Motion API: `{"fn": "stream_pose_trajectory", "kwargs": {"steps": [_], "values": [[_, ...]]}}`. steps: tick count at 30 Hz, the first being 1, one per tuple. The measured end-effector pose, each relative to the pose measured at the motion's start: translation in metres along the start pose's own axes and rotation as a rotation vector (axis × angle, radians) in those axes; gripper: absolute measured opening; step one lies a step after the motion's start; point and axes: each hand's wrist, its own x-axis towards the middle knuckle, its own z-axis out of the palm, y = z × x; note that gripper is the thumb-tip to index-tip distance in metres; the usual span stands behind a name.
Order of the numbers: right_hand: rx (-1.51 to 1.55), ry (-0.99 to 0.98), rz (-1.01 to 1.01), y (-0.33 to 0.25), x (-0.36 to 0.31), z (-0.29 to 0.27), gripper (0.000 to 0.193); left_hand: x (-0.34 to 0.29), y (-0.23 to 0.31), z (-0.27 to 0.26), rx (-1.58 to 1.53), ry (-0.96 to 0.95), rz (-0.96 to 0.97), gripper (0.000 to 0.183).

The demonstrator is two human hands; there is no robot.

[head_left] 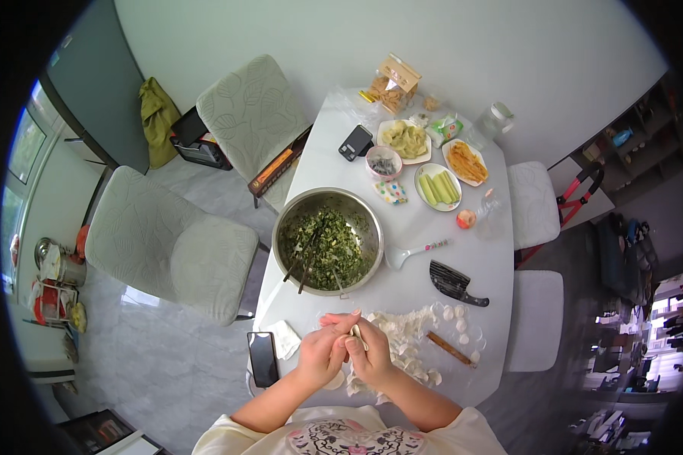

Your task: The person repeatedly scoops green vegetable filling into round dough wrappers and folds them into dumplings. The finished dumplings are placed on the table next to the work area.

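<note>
My left hand point(325, 351) and my right hand point(369, 351) come together over the near part of the table, fingers closed around a pale dumpling point(357, 334). Only a sliver of its dough shows between them. Just beyond stands a large steel bowl point(281, 262) of chopped green filling point(330, 243), with dark chopsticks point(308, 262) leaning in it. To the right of my hands lie many floury dumplings point(410, 345), some partly behind my right hand and forearm. Small flattened dough rounds point(461, 318) and a wooden rolling pin point(449, 348) are further right.
A black phone point(263, 359) and white tissue point(284, 339) lie left of my hands. A black cleaver point(455, 282) and white ladle point(402, 255) are right of the bowl. Plates with cucumber pieces point(438, 187) and other food stand farther back. Grey chairs point(212, 250) flank the table.
</note>
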Motion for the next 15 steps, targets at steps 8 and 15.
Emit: {"fn": "stream_pose_trajectory", "kwargs": {"steps": [8,15], "values": [[-0.387,-0.15,-0.264,0.001,0.007,-0.019,0.04,-0.005,0.004,-0.012,-0.118,-0.192,-0.148,0.039],[-0.261,-0.262,-0.219,0.013,-0.007,-0.024,0.037,-0.015,0.005,-0.008,-0.442,-0.282,-0.332,0.044]]}}
